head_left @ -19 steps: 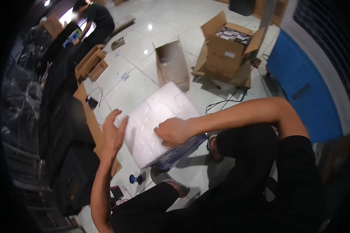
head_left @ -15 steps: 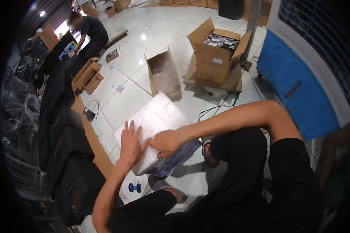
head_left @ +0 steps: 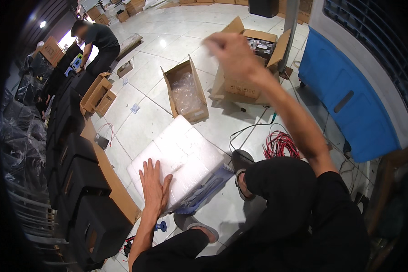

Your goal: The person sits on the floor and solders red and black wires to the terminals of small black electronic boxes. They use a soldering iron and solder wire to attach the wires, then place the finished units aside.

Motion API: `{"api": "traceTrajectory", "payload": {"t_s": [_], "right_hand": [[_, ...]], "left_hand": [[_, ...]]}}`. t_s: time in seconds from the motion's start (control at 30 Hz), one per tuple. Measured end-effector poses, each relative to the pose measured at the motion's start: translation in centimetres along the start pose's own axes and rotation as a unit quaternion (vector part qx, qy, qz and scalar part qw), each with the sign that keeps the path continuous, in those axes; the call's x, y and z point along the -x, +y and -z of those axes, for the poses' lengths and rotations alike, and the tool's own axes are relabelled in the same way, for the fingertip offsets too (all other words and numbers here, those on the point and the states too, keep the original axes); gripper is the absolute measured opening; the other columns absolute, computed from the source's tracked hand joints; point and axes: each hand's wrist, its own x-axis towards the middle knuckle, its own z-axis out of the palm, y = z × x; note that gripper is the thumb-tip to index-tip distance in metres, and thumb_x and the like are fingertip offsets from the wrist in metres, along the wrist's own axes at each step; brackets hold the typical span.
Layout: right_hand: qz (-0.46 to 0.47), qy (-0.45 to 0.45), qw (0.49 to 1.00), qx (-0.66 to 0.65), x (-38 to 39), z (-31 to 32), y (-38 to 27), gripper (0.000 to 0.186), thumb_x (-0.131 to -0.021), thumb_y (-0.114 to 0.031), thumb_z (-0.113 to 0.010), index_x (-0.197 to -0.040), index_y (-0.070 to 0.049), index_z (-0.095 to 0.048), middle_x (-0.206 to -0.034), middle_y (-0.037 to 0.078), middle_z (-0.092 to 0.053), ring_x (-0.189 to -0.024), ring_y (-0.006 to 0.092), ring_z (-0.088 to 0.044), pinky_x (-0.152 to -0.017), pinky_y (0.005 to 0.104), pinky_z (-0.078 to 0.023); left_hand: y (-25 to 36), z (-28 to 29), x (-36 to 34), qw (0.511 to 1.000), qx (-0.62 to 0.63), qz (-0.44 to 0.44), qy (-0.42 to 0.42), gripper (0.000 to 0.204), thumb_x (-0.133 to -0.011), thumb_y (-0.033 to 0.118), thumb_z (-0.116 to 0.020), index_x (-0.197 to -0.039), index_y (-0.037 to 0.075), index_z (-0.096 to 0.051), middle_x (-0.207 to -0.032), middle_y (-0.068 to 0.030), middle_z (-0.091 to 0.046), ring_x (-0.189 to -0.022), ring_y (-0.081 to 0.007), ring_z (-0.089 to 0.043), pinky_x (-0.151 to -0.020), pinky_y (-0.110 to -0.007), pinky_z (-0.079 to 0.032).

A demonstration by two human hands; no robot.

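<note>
The white foam block (head_left: pixel 183 147) was placed above the tiled floor (head_left: pixel 143 77), just ahead of the feet (head_left: pixel 244 182), a blue part (head_left: pixel 218 180) being seen along its near side. On its top the left hand (head_left: pixel 154 187) was laid, fingers spread wide. The right hand (head_left: pixel 233 54) was seen blurred before the open carton (head_left: pixel 241 88); whether anything was held could not be told.
</note>
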Motion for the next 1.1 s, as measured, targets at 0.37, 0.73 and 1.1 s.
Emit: {"api": "traceTrajectory", "payload": {"t_s": [0.37,0.73,1.1], "right_hand": [[-0.216,-0.271,0.849,0.399,0.2,5.8,31.2,0.031,-0.076,-0.018,-0.070,-0.092,0.009,-0.069,-0.100,0.031,-0.067,-0.100,0.0406,-0.067,-0.086,0.0474,-0.054],[-0.109,-0.220,0.855,0.456,4.4,3.0,39.1,0.021,-0.086,-0.014,-0.054,-0.086,0.000,-0.069,-0.094,0.026,-0.068,-0.085,0.0427,-0.067,-0.073,0.0506,-0.054],[-0.090,-0.205,0.930,0.292,5.1,7.0,36.2,0.030,-0.089,-0.023,-0.058,-0.087,0.005,-0.064,-0.085,0.029,-0.065,-0.086,0.0453,-0.065,-0.074,0.0501,-0.049]], "left_hand": [[2.3,0.0,-1.4,0.995,0.086,-0.028,0.034,0.063,-0.086,0.031,-0.074,-0.134,-0.004,-0.054,-0.148,-0.0343,-0.037,-0.141,-0.0468,-0.031,-0.118,-0.055,-0.017],[2.1,0.0,-1.3,0.994,0.096,-0.032,0.046,0.062,-0.084,0.029,-0.075,-0.135,0.000,-0.054,-0.149,-0.0312,-0.038,-0.142,-0.0446,-0.032,-0.118,-0.055,-0.017],[1.5,-0.3,-1.3,0.992,0.101,-0.047,0.064,0.062,-0.086,0.033,-0.073,-0.134,-0.001,-0.055,-0.148,-0.0337,-0.037,-0.141,-0.0458,-0.033,-0.118,-0.054,-0.019]]}}
